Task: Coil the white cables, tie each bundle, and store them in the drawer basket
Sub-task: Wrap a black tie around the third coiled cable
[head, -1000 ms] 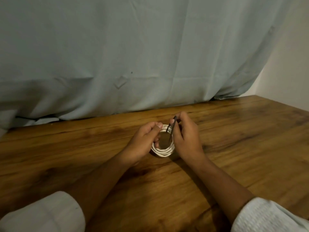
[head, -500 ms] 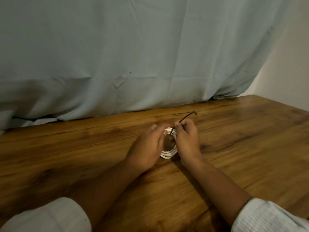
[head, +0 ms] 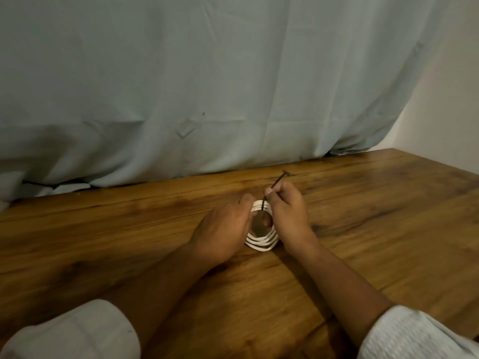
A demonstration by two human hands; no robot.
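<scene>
Pale grey-blue cloth (head: 181,86) hangs as a backdrop behind a wooden table (head: 375,229), and a piece of plain wall (head: 445,99) shows at the far right corner. Near the middle of the table, a little toward the far edge, the white cable (head: 261,243) is wound into a small coil of several loops that stands on the wood between the two hands. The left hand (head: 223,229) is curled round the left side of the coil and holds it, I think so that the loops stay together and do not spring open. The right hand (head: 287,216) pinches a thin dark tie (head: 278,181) between thumb and forefinger. The tie crosses the top of the loops and its free end sticks up and away toward the far edge. To my judgement this is the tying step for this bundle: the tie is laid over the loops but does not look fastened yet. How far the tie goes round under the coil I cannot tell, because the fingers hide it. On both sides of the hands I see only bare wood out to the left edge and the right corner, so the forearms have room to turn while the tie is tightened. No drawer or basket is in view, so the storing is not yet done.
</scene>
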